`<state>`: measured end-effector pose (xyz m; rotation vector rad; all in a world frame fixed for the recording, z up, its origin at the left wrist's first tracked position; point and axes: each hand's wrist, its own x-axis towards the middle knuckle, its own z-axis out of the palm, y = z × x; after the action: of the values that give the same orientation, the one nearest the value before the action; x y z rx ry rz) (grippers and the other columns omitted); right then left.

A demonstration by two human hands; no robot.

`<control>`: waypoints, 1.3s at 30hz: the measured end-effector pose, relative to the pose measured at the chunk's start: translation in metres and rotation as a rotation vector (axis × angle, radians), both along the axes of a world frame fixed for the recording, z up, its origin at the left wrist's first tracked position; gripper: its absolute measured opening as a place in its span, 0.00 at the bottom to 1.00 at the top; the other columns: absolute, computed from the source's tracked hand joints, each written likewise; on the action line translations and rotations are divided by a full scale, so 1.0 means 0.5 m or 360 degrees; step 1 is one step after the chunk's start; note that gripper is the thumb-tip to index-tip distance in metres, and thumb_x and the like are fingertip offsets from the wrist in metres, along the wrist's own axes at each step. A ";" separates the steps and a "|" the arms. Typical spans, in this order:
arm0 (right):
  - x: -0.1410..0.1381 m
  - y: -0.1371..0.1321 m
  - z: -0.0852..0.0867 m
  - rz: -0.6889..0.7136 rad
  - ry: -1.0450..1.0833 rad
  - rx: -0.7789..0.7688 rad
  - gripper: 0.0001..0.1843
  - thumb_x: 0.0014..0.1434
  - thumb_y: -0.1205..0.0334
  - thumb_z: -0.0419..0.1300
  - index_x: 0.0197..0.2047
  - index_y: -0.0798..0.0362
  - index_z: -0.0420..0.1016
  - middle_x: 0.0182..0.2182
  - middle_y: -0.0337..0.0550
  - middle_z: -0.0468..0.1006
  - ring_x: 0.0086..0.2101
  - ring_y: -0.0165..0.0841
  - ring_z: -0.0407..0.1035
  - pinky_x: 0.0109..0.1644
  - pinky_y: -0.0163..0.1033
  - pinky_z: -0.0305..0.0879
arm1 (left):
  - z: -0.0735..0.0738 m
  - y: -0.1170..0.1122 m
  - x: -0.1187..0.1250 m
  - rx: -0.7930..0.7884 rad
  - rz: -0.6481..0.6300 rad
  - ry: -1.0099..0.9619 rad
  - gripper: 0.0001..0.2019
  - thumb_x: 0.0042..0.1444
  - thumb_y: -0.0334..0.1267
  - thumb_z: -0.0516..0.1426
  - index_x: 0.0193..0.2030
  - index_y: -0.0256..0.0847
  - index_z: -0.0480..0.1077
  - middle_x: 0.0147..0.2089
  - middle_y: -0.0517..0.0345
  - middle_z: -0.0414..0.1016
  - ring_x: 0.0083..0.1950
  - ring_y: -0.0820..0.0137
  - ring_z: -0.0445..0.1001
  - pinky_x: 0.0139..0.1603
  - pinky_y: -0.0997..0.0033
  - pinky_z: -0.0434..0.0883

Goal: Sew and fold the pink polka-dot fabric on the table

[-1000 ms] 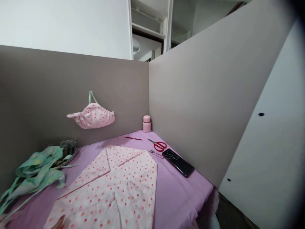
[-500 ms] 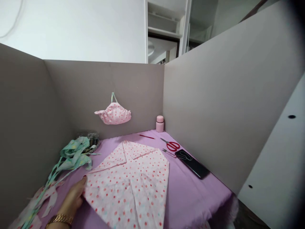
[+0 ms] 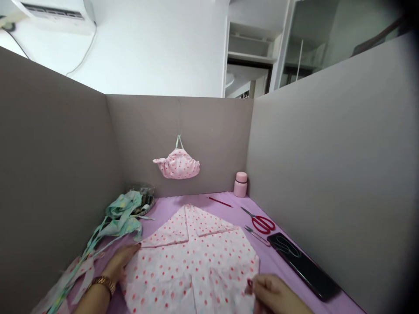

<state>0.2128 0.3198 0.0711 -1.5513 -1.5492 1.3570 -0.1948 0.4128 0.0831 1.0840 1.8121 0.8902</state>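
Note:
A white-pink cloth with red dots (image 3: 196, 261) lies spread before me, its two top corners folded inward. My left hand (image 3: 126, 259), with a gold bracelet at the wrist, has its fingers closed on the cloth's left edge. On the opposite side, my right hand (image 3: 273, 292) has curled fingers pinching the right edge low down; something dark red shows at its fingertips, perhaps a nail. Right of the cloth lie red-handled scissors (image 3: 262, 223), thread snips (image 3: 257, 236) and a black phone (image 3: 303, 266) with a loop of pale thread or cord on it.
A gathered dotted cloth piece (image 3: 180, 165) hangs on the grey back panel (image 3: 140, 131). Green fabric scraps and strips (image 3: 122, 213) lie at left. A red pencil (image 3: 220, 202) and a pink bottle (image 3: 240, 185) are at the back. Grey side panels enclose the purple-covered table (image 3: 166, 203).
My right hand has come into view at the cloth's right edge. My left hand stays at the left edge. The view has shifted, so everything appears farther right and slightly lower.

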 end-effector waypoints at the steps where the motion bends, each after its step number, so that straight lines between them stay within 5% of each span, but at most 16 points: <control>1: 0.006 0.033 0.011 -0.0059 -0.0108 0.0152 0.22 0.56 0.44 0.49 0.24 0.55 0.67 0.16 0.39 0.69 0.17 0.27 0.63 0.21 0.30 0.56 | 0.003 0.009 -0.002 0.0045 -0.0028 0.0174 0.08 0.48 0.39 0.53 0.22 0.40 0.65 0.25 0.50 0.75 0.36 0.54 0.76 0.40 0.57 0.72; 3: 0.006 0.101 0.036 -0.0124 -0.0437 0.0521 0.22 0.57 0.48 0.45 0.23 0.55 0.66 0.19 0.44 0.72 0.21 0.31 0.66 0.26 0.34 0.60 | 0.008 0.027 0.004 0.0168 -0.0080 0.0545 0.07 0.46 0.39 0.54 0.28 0.38 0.68 0.33 0.44 0.76 0.44 0.47 0.73 0.48 0.49 0.67; 5: -0.013 0.168 0.059 -0.0079 -0.0773 0.0790 0.23 0.60 0.52 0.42 0.27 0.55 0.71 0.26 0.48 0.76 0.29 0.36 0.70 0.33 0.37 0.63 | 0.010 0.046 0.032 0.0313 -0.0174 0.0869 0.17 0.47 0.39 0.52 0.43 0.31 0.68 0.47 0.36 0.72 0.55 0.45 0.65 0.57 0.47 0.57; 8: -0.077 0.265 0.072 0.0057 -0.0971 0.0904 0.23 0.62 0.56 0.41 0.49 0.55 0.70 0.46 0.51 0.74 0.47 0.39 0.66 0.49 0.40 0.60 | 0.001 0.091 0.122 0.0439 -0.0426 0.1186 0.28 0.53 0.39 0.47 0.59 0.23 0.56 0.63 0.34 0.56 0.65 0.54 0.52 0.64 0.55 0.48; 11: -0.152 0.353 0.048 0.0193 -0.1017 0.0875 0.29 0.60 0.56 0.45 0.62 0.61 0.56 0.60 0.52 0.58 0.59 0.40 0.51 0.60 0.42 0.47 | -0.016 0.160 0.236 0.0446 -0.0676 0.1373 0.30 0.56 0.41 0.44 0.64 0.27 0.49 0.68 0.41 0.44 0.68 0.56 0.44 0.63 0.47 0.49; 15: -0.198 0.421 -0.011 0.0249 -0.1132 0.0755 0.33 0.60 0.57 0.45 0.65 0.63 0.46 0.64 0.53 0.46 0.63 0.43 0.40 0.62 0.53 0.39 | -0.038 0.267 0.338 0.0528 -0.0945 0.1508 0.27 0.58 0.39 0.40 0.65 0.37 0.49 0.69 0.53 0.42 0.68 0.64 0.43 0.64 0.49 0.48; 19: -0.171 0.420 -0.057 0.0285 -0.1202 0.0683 0.36 0.60 0.48 0.44 0.66 0.60 0.43 0.65 0.50 0.41 0.63 0.41 0.34 0.63 0.54 0.32 | -0.074 0.335 0.360 0.0525 -0.1002 0.1565 0.27 0.59 0.42 0.38 0.64 0.35 0.51 0.68 0.50 0.46 0.68 0.61 0.45 0.63 0.45 0.49; 23: -0.109 0.385 -0.075 0.0246 -0.1243 0.0590 0.41 0.59 0.42 0.43 0.66 0.61 0.41 0.65 0.52 0.37 0.64 0.41 0.31 0.64 0.51 0.31 | -0.109 0.354 0.351 0.0516 -0.1011 0.1590 0.28 0.59 0.45 0.37 0.64 0.34 0.48 0.68 0.48 0.44 0.68 0.60 0.43 0.62 0.42 0.47; 27: -0.057 0.351 -0.067 0.0155 -0.1311 0.0488 0.43 0.59 0.42 0.43 0.66 0.64 0.39 0.65 0.55 0.36 0.63 0.43 0.31 0.64 0.49 0.32 | -0.106 0.355 0.351 0.0506 -0.1011 0.1609 0.28 0.59 0.44 0.37 0.64 0.34 0.48 0.68 0.46 0.45 0.68 0.60 0.45 0.61 0.43 0.48; 33: -0.063 0.337 -0.045 0.0237 -0.1272 0.0638 0.36 0.62 0.46 0.38 0.67 0.58 0.36 0.66 0.44 0.35 0.64 0.37 0.29 0.65 0.50 0.28 | -0.071 0.295 0.374 0.0622 -0.1097 0.1626 0.30 0.60 0.47 0.38 0.66 0.35 0.42 0.70 0.48 0.36 0.69 0.58 0.37 0.64 0.42 0.39; 39: -0.077 0.337 -0.051 0.0352 -0.1292 0.0560 0.37 0.62 0.45 0.38 0.66 0.60 0.38 0.66 0.47 0.37 0.64 0.38 0.31 0.64 0.50 0.30 | -0.091 0.217 0.385 0.0604 -0.1391 0.1514 0.32 0.59 0.53 0.37 0.65 0.37 0.46 0.69 0.49 0.43 0.68 0.59 0.42 0.63 0.42 0.46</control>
<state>0.1745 0.4882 0.0458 -1.8327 -2.3348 0.4791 -0.0021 0.5212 0.0376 2.5744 1.5267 0.1401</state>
